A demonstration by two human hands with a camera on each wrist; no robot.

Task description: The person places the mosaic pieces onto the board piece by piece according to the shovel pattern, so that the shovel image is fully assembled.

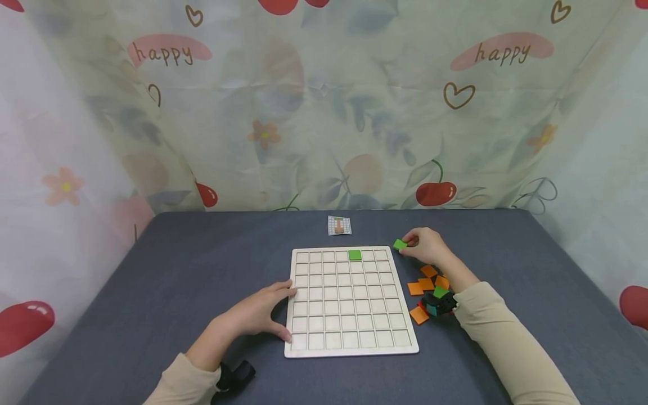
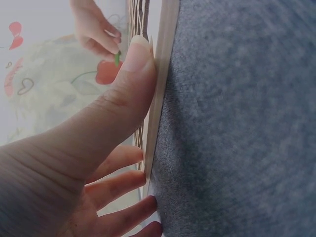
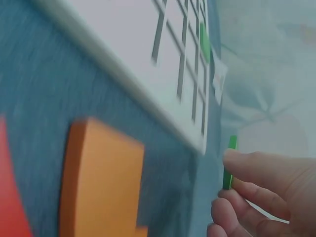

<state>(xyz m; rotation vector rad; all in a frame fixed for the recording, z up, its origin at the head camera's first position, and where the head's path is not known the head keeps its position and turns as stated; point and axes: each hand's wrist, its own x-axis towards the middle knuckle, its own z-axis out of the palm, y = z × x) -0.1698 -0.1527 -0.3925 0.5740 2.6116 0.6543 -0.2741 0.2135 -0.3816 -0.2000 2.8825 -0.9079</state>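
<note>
Forearm (image 1: 506, 343) extended, right hand (image 1: 426, 246) pinching tile (image 1: 399, 244)

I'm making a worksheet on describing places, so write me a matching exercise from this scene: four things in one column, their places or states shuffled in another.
Things
1. left hand
2. right hand
3. small printed card
4. orange tiles

Places or states
A. lying just beyond the far edge of the white grid board
B. lying loose to the right of the board
C. touching the board's left edge
D. pinching a green tile

Right pairs: 1-C, 2-D, 3-A, 4-B
</note>
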